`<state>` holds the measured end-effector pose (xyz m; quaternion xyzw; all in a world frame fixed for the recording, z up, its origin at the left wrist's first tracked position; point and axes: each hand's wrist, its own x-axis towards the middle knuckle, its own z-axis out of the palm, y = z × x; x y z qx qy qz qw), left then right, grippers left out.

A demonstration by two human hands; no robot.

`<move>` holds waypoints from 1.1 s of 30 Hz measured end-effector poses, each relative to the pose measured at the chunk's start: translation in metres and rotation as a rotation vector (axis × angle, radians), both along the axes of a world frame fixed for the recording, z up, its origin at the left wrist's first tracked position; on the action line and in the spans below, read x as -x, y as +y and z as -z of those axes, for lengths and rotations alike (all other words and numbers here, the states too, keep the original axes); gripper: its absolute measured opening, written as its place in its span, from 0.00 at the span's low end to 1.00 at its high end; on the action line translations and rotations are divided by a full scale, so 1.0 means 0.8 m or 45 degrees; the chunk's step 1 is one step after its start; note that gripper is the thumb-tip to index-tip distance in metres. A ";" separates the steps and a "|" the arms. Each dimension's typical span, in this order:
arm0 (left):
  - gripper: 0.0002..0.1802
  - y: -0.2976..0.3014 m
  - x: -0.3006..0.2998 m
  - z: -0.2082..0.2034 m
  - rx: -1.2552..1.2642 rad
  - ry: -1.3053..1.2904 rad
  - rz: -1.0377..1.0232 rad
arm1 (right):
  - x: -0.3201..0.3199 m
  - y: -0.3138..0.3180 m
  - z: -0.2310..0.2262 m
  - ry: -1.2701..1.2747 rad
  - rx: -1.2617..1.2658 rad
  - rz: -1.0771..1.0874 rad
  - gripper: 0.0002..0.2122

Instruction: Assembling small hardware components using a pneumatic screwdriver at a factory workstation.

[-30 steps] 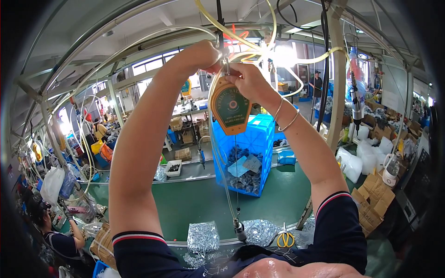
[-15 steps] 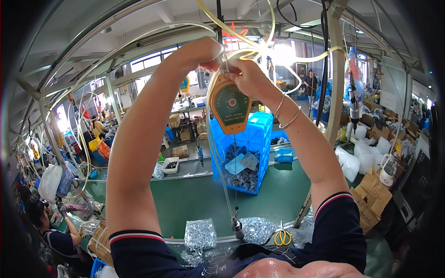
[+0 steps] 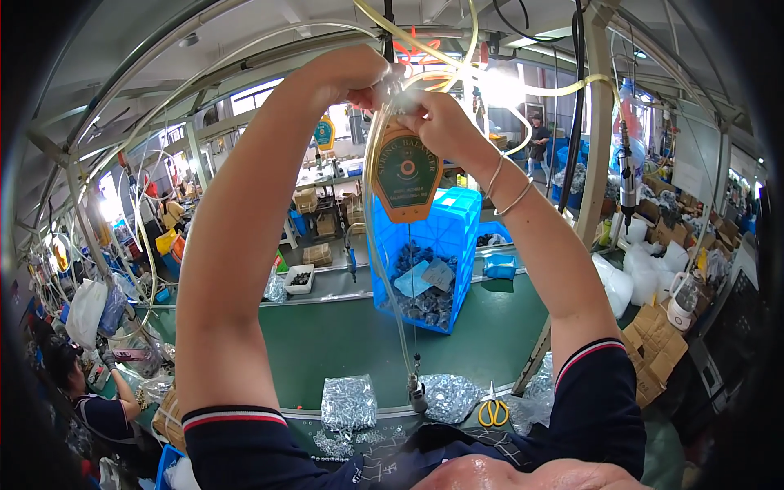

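Observation:
An orange spring balancer [image 3: 407, 178] with a green face hangs in front of me at head height. My left hand [image 3: 372, 88] is closed at the fitting above it, its fingertips blurred against a clear hose [image 3: 373, 155]. From the other side my right hand [image 3: 431, 118] pinches close to the balancer's top; what lies between its fingers is hidden. The hose and a thin cable run down to a small hanging power screwdriver [image 3: 417, 394]. Behind the balancer stands a tall blue crate [image 3: 461, 245] holding dark parts and pale blue slips.
A green worktop [image 3: 327, 343] carries a bag of screws [image 3: 349, 403], another bag of metal parts [image 3: 447, 398] and yellow-handled scissors [image 3: 493, 408]. A white tray [image 3: 300, 279] sits across the bench. One co-worker [image 3: 90, 400] is at left, another person [image 3: 539, 147] stands far off.
Both hands have risen slightly and the balancer hangs a little higher in view. My left fingers have shifted at the fitting. The camera view has moved a little too.

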<state>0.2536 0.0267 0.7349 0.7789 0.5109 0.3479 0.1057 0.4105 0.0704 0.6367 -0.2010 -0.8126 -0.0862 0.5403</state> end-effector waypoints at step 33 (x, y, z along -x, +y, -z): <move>0.13 0.041 0.022 -0.002 0.189 -0.524 0.109 | 0.002 0.023 -0.004 0.296 1.123 -1.349 0.13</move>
